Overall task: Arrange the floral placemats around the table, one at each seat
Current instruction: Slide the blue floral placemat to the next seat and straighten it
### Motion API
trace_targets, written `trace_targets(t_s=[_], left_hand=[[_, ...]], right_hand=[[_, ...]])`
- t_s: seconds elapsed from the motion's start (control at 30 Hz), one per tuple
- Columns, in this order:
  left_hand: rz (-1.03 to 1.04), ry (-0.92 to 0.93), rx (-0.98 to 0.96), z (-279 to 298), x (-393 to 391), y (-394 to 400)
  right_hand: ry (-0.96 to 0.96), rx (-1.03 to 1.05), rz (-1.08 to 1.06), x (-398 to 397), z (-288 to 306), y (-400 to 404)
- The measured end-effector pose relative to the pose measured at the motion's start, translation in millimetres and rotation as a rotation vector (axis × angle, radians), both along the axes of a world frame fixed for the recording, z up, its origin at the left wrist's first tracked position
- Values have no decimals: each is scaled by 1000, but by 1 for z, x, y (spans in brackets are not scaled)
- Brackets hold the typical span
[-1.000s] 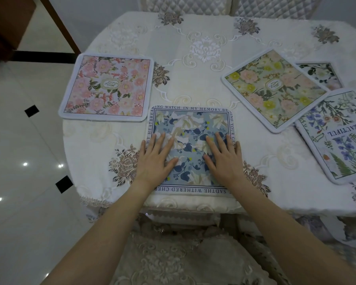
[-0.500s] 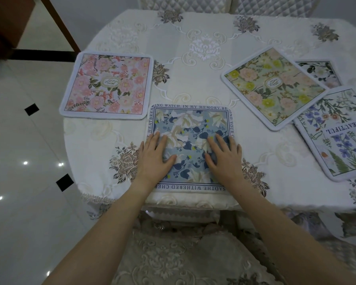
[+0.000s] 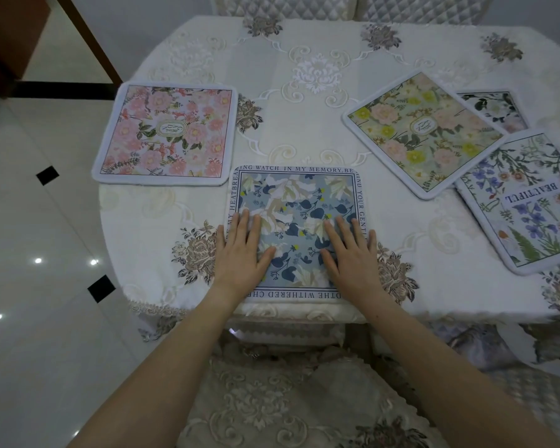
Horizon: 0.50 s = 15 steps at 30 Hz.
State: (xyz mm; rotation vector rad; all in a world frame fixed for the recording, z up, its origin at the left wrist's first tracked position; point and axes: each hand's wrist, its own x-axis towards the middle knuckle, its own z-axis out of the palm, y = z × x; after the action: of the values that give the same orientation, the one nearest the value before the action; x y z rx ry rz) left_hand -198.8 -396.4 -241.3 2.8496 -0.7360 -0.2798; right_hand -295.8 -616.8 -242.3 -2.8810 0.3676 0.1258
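Note:
A blue floral placemat [image 3: 293, 202] with a lettered border lies flat at the near edge of the table [image 3: 317, 46]. My left hand [image 3: 241, 252] and my right hand [image 3: 353, 252] rest palm down on its near half, fingers spread, holding nothing. A pink floral placemat [image 3: 167, 134] lies to the left. At the right, a yellow and pink placemat [image 3: 424, 132] sits at an angle, overlapping a dark-leaved placemat [image 3: 498, 108]. Beside them lies a placemat with blue flowers and the word BEAUTIFUL [image 3: 527, 202].
The table wears a cream embroidered cloth. A cushioned chair seat [image 3: 272, 405] is right below my arms. Two quilted chair backs [image 3: 282, 4] stand at the far edge. A glossy tiled floor [image 3: 39, 286] runs along the left, with dark wooden furniture [image 3: 10, 30] at the top left.
Both hands have slid toward me over the blue placemat, from its middle to its near half. The placemats have stayed where they were.

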Motion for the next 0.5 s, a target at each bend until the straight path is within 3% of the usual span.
trace_targets(t_s=[0.23,0.5], left_hand=[[-24,30,-81,45,0,-1],[-162,-137,-277,117,-12,-5]], right_hand=[[-3,79,-29,-1,40,4],[-168,88,-107,-30,116,22]])
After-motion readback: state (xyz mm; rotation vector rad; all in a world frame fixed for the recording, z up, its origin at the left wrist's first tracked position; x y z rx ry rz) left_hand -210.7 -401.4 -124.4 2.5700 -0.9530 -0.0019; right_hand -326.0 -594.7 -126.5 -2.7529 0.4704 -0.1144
